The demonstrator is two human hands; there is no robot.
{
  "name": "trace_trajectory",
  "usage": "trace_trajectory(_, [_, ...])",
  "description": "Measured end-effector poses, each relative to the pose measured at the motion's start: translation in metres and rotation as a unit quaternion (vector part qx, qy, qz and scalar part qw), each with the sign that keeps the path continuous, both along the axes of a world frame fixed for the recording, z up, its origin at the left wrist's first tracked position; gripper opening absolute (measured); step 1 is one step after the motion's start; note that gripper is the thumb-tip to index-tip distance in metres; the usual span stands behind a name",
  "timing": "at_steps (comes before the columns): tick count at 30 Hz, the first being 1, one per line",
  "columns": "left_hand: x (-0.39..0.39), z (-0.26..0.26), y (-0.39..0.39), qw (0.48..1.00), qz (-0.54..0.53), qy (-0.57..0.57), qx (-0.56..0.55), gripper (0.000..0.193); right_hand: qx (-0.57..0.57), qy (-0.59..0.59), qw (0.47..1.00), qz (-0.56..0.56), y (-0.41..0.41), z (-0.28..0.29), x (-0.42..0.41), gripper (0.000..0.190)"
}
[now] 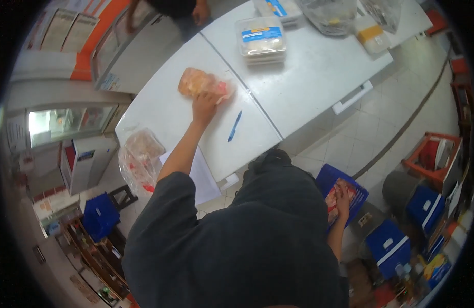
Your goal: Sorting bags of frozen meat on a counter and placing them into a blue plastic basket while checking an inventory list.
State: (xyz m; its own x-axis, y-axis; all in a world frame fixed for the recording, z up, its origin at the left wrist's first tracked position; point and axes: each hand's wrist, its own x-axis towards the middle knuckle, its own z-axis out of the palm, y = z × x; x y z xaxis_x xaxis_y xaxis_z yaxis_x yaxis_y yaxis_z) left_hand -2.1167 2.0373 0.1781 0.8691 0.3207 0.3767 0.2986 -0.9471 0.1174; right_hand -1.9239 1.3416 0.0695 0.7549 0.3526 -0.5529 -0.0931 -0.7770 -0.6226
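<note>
My left hand [204, 107] rests on the near edge of a clear plastic bag of orange-pink food [196, 82], which lies on a white chest freezer lid [268, 96]. Whether its fingers grip the bag cannot be told. Down at the right, my right hand [343, 196] lies on packed pinkish food [333, 200] inside a blue plastic crate [325, 173]; its fingertips are blurred against the pack. A blue pen [235, 126] lies on the lid near the left hand. A white sheet of paper [202, 181] lies under my left arm at the lid's edge.
Stacked clear food containers [260, 42] stand at the back, beside filled plastic bags [329, 17]. Another bagged pack [142, 148] sits at the lid's left corner. A person [173, 7] stands beyond the freezer. Blue boxes [389, 246] and an orange crate [433, 158] are at the right.
</note>
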Motion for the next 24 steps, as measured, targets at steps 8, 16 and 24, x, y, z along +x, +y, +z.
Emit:
trace_trajectory(8, [-0.012,0.074,0.024,0.934,0.122,-0.326,-0.080,0.012,-0.009,-0.089,0.996,0.029,0.067,0.065,-0.012,0.041])
trace_trajectory(16, [0.060,0.199,-0.117,0.949,-0.198,-0.227,-0.094,0.026,0.211,0.023,0.972,0.100,0.196,0.159,0.023,0.060])
trace_trajectory(24, [0.155,0.232,-0.332,0.771,-0.366,-0.258,-0.454,0.044,0.574,-0.121,0.808,0.065,0.144,0.250,0.017,0.078])
